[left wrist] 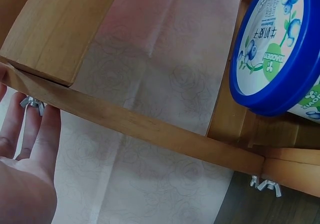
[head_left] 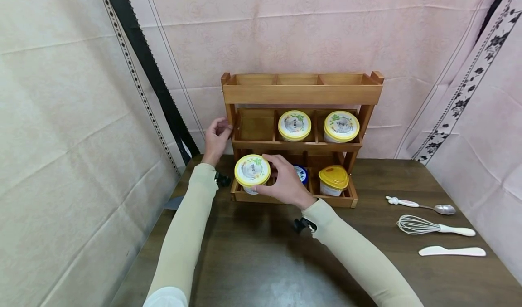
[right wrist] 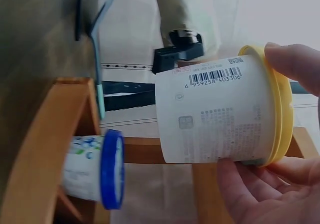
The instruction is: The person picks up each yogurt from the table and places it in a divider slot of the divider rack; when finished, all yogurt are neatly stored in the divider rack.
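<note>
My right hand [head_left: 287, 184] holds a white tub with a yellow lid [head_left: 253, 170] in front of the bottom tier of a wooden rack [head_left: 303, 94]. In the right wrist view the tub's barcoded side [right wrist: 215, 108] shows, with thumb and fingers around its lid end. My left hand [head_left: 217, 140] grips the rack's left side post [left wrist: 125, 119], its fingers beside a wing nut [left wrist: 32, 102]. A blue-lidded tub [left wrist: 270, 48] sits in the bottom tier, partly hidden by my right hand in the head view.
Two yellow-lidded tubs [head_left: 294, 125] stand in the middle tier, and another tub with a bulging yellow lid [head_left: 333, 180] at bottom right. On the table's right lie a spoon [head_left: 420, 205], a whisk [head_left: 432, 226] and a white knife [head_left: 452, 251]. A bluish flat object [head_left: 174, 202] lies behind my left arm.
</note>
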A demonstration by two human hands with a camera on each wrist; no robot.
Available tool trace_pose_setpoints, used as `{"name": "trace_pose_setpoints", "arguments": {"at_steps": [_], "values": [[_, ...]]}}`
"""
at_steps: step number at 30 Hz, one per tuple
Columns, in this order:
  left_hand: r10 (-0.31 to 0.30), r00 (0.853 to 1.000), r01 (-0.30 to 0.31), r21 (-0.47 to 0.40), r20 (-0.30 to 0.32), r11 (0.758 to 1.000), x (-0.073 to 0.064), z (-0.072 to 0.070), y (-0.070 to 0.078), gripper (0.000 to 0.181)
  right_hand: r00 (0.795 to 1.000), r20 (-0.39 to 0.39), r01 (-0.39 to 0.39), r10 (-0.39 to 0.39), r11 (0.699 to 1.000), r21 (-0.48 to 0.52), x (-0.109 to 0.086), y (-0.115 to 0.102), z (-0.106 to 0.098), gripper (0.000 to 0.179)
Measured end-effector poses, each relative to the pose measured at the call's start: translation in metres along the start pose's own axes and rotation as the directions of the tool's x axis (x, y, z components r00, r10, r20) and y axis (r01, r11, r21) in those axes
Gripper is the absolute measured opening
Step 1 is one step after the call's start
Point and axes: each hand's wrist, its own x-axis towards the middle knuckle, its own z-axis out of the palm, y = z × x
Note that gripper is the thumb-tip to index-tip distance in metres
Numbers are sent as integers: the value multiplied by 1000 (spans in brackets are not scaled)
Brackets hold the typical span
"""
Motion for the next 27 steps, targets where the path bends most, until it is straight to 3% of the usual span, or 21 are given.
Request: {"name": "trace_pose_setpoints", "arguments": {"at_steps": [13, 27], "values": [[-9, 1000, 9, -12, 7, 1000, -1, -2, 0, 34, 999, -46, 16, -17, 1000, -24, 25, -27, -20, 99], [-9, 1000, 9, 0, 20, 1000, 0, -3, -3, 35, 985, -144, 86, -95, 994, -65, 48, -33, -29, 100]]}}
